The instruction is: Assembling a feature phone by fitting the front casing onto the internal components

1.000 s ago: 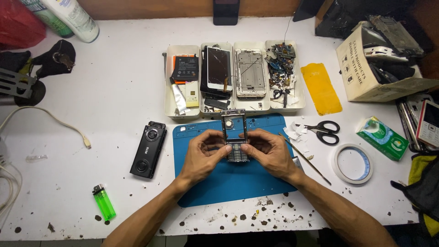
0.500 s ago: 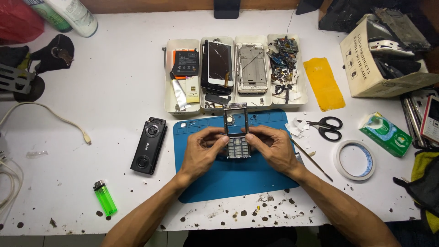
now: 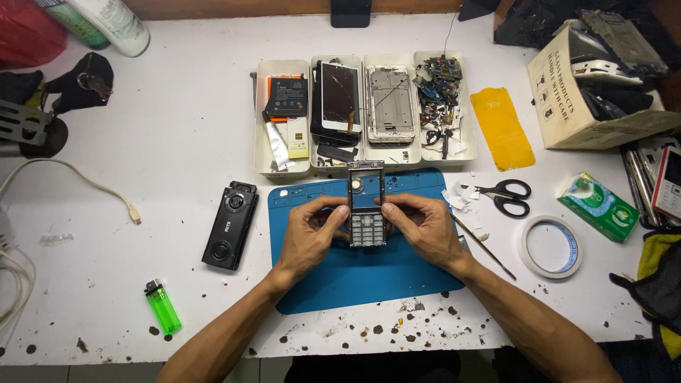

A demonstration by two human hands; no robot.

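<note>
White and speckled with dark flecks, the counter (image 3: 177, 142) carries a blue work mat (image 3: 369, 276) at its near middle, and I use that mat as my landmark. Over the mat's far half I see a keypad phone (image 3: 366, 204), partly stripped, held between both hands. Its long axis runs straight away from me, screen frame toward the mat's far edge, key grid toward the near edge.

My left hand (image 3: 310, 235) sits on the phone's left side and my right hand (image 3: 424, 228) on its right, about equally close. The fingers (image 3: 333, 206) of each hand curl in around the lower body of the phone, thumbs beside the keys, closed on it from both flanks. The upper part of the phone sticks out free beyond the fingertips.

Just past the mat's far edge lies a white parts tray (image 3: 264, 113) with phone pieces in four compartments. Left of the mat lies a small black speaker-like device (image 3: 230, 225); further toward me, a green lighter (image 3: 163, 306). Right of the mat lie scissors (image 3: 507, 196) and a ring of tape (image 3: 550, 246).
</note>
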